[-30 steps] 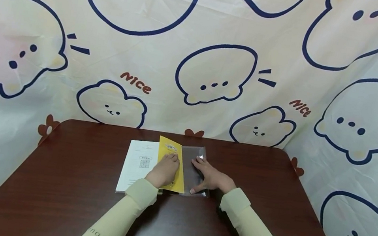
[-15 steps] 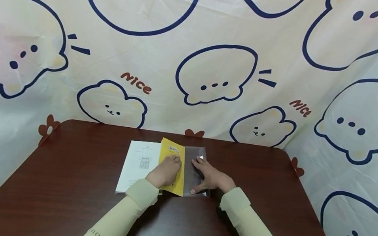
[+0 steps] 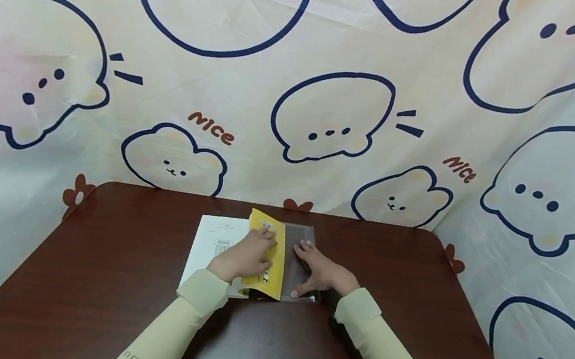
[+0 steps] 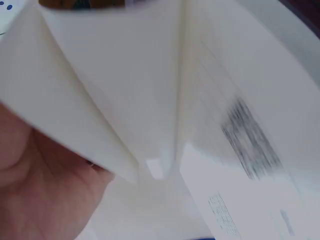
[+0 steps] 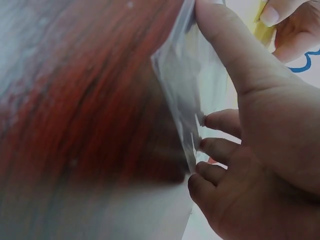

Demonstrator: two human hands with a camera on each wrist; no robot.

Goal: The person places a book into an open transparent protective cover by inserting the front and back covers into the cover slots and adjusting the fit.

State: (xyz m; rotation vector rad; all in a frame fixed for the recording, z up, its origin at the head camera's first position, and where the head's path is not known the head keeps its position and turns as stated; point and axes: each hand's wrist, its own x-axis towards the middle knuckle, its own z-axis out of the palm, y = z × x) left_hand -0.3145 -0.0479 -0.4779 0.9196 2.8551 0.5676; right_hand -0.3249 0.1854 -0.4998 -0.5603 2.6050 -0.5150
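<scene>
An open book lies at the table's far middle, its white page (image 3: 204,247) on the left and its yellow cover (image 3: 276,272) on the right. The yellow cover overlaps a clear plastic book cover (image 3: 293,230). My left hand (image 3: 243,255) rests on the yellow cover, fingers reaching across it and thumb apart. Curved white pages (image 4: 125,75) stand beside that hand in the left wrist view. With fingers spread, my right hand (image 3: 326,268) presses on the plastic's right part. In the right wrist view its fingertips touch the creased plastic edge (image 5: 172,80).
The dark brown wooden table (image 3: 105,277) extends around the book on all sides. A pale cloth wall (image 3: 245,168) with cartoon outlines rises right behind and beside the table.
The yellow cover has shifted right over the plastic. My left hand, bunched on the cover before, has its fingers more stretched out. The right hand keeps its place, and the view has tilted slightly.
</scene>
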